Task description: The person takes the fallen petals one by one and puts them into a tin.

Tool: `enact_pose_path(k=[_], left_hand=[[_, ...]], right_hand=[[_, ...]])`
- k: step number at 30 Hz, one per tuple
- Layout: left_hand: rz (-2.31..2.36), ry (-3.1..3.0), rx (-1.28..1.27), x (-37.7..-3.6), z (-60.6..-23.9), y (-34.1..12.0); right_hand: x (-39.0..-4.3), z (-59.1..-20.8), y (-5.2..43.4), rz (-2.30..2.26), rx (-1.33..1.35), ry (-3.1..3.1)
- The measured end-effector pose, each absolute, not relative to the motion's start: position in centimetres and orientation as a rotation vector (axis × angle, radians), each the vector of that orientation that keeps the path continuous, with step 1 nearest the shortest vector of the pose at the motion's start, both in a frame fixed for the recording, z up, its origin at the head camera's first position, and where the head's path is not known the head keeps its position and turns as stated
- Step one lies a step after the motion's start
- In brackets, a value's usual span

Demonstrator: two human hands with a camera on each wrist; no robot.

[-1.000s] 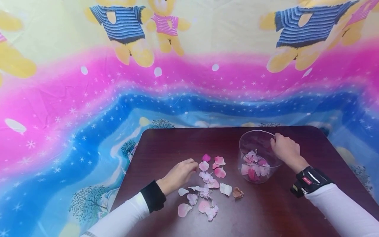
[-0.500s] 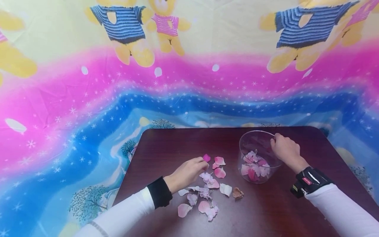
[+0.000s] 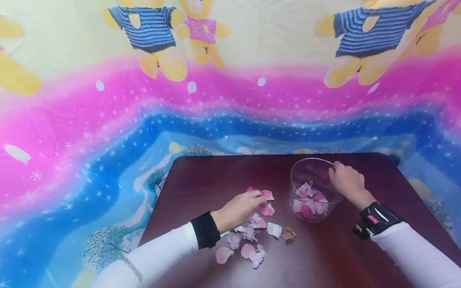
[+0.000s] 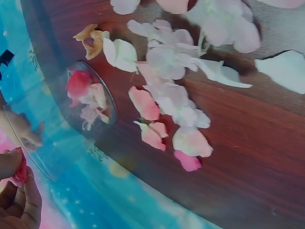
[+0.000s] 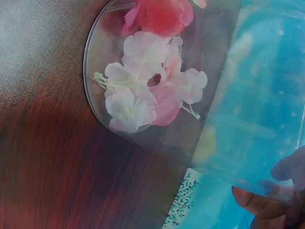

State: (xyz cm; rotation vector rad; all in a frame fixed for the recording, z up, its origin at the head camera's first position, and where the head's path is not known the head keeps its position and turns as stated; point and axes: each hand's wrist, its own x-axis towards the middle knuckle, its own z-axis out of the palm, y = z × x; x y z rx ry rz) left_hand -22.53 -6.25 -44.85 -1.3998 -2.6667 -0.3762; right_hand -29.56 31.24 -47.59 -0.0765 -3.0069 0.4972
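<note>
My left hand [image 3: 242, 209] is above the loose petals and small flowers on the table. In the left wrist view its thumb and fingers pinch a reddish-pink petal [image 4: 20, 168]; the head view hides that petal behind the hand. My right hand [image 3: 347, 182] grips the rim of a clear round container [image 3: 317, 174] at its right side. Inside lie white-pink flowers [image 5: 127, 107] and a red petal [image 5: 164, 19]. Between the hands are a pink petal [image 3: 268, 210], a white petal [image 3: 274, 230] and a curled brown petal [image 3: 289, 235].
Several pale flowers and petals [image 3: 255, 256] lie spread on the dark wooden table [image 3: 201, 176], nearer the front. A magenta petal [image 4: 187, 161] lies at the far end of the group. A printed cloth [image 3: 223, 92] with bears hangs behind the table.
My left hand has moved to the right across the petals, toward the container, and now covers some of them. The right hand and the container have stayed in place.
</note>
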Motion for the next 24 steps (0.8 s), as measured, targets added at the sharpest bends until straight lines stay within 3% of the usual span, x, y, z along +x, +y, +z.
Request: enact_pose_path(k=[24], left_hand=[[-0.408, -2.538, -1.536, -23.8, -42.0, 0.0]], right_hand=[[-29.4, -47.3, 31.2, 0.493, -0.079, -3.011]])
